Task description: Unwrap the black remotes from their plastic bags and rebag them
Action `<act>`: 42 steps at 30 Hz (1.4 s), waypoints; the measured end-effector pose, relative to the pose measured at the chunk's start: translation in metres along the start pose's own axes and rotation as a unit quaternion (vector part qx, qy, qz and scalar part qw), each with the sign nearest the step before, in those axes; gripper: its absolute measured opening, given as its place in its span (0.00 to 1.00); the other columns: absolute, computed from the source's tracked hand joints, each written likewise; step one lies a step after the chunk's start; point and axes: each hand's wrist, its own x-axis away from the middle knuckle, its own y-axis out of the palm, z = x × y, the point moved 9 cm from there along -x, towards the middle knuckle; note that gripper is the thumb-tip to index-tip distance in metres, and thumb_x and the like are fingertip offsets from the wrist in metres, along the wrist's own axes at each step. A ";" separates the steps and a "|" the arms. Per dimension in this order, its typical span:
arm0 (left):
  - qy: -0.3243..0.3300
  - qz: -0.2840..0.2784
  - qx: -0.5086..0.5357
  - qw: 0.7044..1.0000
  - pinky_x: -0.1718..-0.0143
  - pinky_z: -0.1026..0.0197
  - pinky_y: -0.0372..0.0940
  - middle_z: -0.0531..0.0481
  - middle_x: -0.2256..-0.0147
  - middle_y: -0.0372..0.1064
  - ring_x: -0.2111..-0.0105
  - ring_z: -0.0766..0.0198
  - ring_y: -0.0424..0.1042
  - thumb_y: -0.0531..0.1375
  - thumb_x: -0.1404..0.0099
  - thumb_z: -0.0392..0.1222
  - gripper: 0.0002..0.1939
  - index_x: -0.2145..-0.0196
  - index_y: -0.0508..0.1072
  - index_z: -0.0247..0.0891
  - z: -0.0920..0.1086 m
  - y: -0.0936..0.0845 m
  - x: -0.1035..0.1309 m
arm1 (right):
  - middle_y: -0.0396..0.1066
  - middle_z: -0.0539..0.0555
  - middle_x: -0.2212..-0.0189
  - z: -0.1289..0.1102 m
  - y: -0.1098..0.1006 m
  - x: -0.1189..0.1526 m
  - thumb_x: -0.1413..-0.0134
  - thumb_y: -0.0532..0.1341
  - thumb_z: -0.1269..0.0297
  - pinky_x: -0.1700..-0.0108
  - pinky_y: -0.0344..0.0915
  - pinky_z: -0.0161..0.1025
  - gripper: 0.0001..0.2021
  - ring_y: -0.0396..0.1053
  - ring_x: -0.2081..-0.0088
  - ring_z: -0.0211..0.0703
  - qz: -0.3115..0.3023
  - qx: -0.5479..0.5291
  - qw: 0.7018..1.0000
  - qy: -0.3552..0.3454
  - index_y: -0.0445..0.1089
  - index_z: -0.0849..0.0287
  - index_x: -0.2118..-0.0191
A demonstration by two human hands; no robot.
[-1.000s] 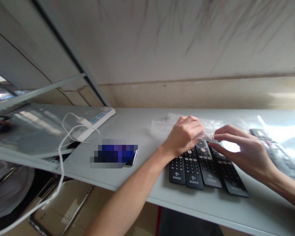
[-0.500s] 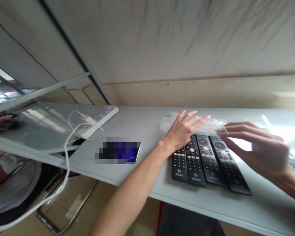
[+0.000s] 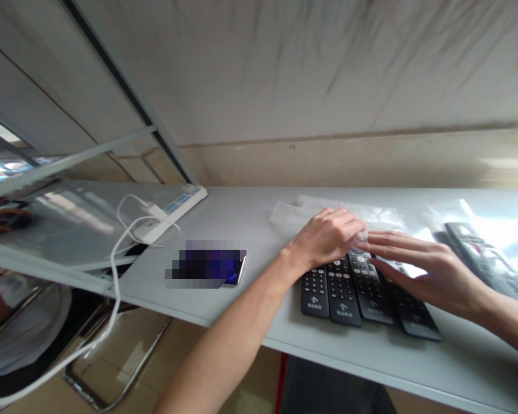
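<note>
Pale grey and running along a beige wall, the surface (image 3: 250, 213) is carrying four black remote controls (image 3: 356, 287) lying side by side near its front edge. Over their far ends the left hand (image 3: 328, 238) is curling loosely onto a clear plastic bag (image 3: 362, 215), while the right hand (image 3: 418, 267) is lying flat with fingers spread across the rightmost remotes, gripping nothing. Further left, a phone (image 3: 235, 276) and a white power strip (image 3: 172, 210) are lying.

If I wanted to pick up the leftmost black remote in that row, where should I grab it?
Probably the near end of the leftmost remote, coming from the table's front edge. It lies flat, its far end is under the left hand, and its right side touches the next remote. The near end and left side are bare, so pinch there across its width.
</note>
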 end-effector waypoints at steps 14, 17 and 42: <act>-0.026 -0.014 -0.023 0.999 0.40 0.51 0.68 0.39 0.44 0.78 0.40 0.53 0.74 0.55 0.22 0.32 0.23 0.32 0.65 0.33 0.002 0.001 -0.001 | 0.80 0.54 0.40 -0.003 0.004 -0.001 0.33 0.63 0.77 0.40 0.80 0.55 0.37 0.81 0.42 0.55 -0.051 0.047 0.996 -0.047 0.62 0.43 0.24; -0.040 -0.022 -0.037 0.998 0.42 0.51 0.68 0.41 0.44 0.77 0.42 0.53 0.73 0.51 0.21 0.31 0.22 0.33 0.65 0.36 0.000 0.002 0.000 | 0.79 0.54 0.39 -0.001 0.002 -0.001 0.33 0.64 0.76 0.41 0.80 0.56 0.39 0.81 0.43 0.57 -0.062 0.070 0.994 -0.059 0.59 0.43 0.22; 0.008 0.005 -0.077 0.997 0.45 0.52 0.68 0.41 0.50 0.76 0.48 0.52 0.72 0.59 0.27 0.30 0.11 0.49 0.73 0.33 0.016 -0.008 -0.006 | 0.81 0.62 0.42 -0.007 0.017 -0.008 0.28 0.60 0.72 0.39 0.78 0.55 0.22 0.81 0.42 0.55 -0.072 0.052 0.995 -0.038 0.75 0.56 0.33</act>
